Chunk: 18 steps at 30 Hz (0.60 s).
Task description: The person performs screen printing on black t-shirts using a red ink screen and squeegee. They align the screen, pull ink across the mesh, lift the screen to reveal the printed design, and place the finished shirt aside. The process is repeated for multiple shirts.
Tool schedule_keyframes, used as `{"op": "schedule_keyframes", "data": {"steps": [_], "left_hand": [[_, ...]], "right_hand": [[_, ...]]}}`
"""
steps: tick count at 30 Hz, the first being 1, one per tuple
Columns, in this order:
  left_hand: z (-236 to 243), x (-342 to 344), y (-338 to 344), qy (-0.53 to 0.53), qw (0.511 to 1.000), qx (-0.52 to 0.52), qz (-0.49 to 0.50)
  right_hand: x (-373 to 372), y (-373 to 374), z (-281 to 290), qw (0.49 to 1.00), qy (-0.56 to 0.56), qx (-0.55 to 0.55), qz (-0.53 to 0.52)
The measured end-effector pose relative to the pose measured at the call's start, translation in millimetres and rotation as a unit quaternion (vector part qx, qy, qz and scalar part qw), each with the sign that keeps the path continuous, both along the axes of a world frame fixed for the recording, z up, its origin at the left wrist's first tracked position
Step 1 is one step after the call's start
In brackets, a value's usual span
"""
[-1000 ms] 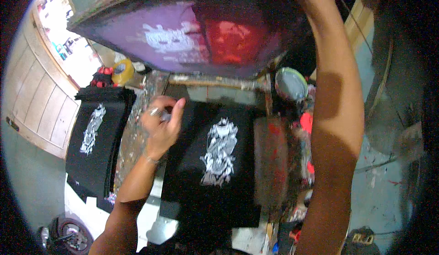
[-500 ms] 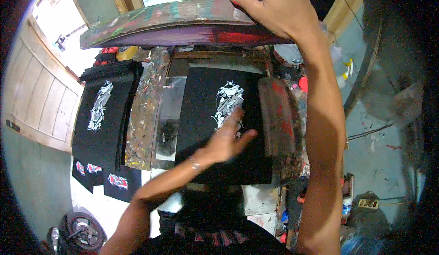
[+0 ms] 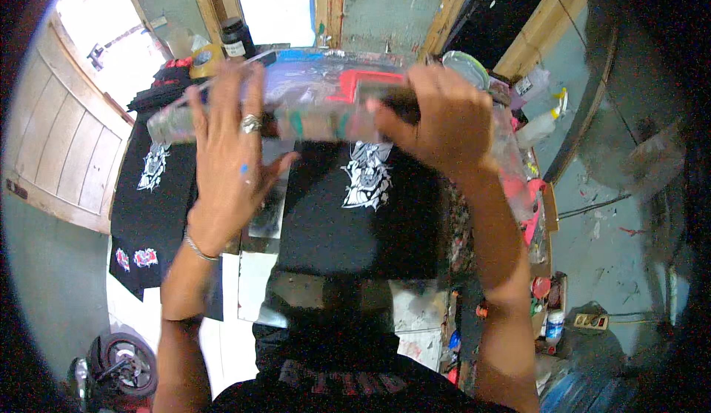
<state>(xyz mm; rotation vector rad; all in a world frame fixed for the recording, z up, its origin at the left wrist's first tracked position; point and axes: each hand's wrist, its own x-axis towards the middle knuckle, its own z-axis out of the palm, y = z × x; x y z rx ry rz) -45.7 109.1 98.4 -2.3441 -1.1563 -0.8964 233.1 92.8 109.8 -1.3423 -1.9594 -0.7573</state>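
A paint-stained screen-printing frame [image 3: 318,126] is tilted over the black fabric panel [image 3: 355,243], hiding its far part. My right hand [image 3: 452,121] is closed around the near edge of the frame, its thumb on a dark block there. At the frame's left end, my left hand [image 3: 228,158] has its fingers stretched over the near edge and its thumb apart. Blur hides how firmly those fingers touch. Below the frame shows the lower part of a white and grey print [image 3: 366,182] on the panel.
Printed black panels [image 3: 152,209] are stacked at the left. Several containers stand behind the frame, including a dark jar [image 3: 235,39]. Spray bottles [image 3: 544,121] are at the right, with a power strip [image 3: 591,322] lower down. A wheel [image 3: 127,365] sits at lower left.
The frame has swung down toward me from its raised position, with my right hand on it. My left hand has left the fabric and moved up-left to the frame.
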Motion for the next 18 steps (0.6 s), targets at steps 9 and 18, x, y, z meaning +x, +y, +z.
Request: {"op": "schedule_keyframes", "data": {"steps": [9,18], "left_hand": [[-171.4,-51.2,-29.3,0.046,0.932,-0.332,-0.136],[-219.0,-50.0,-26.6,0.067,0.921,-0.344,-0.169]], "right_hand": [[-41.8,-115.2,-180.3,0.967,0.048,-0.247,0.024],[-35.8,-97.0,-183.1,0.936,-0.061,-0.345,-0.012]]}}
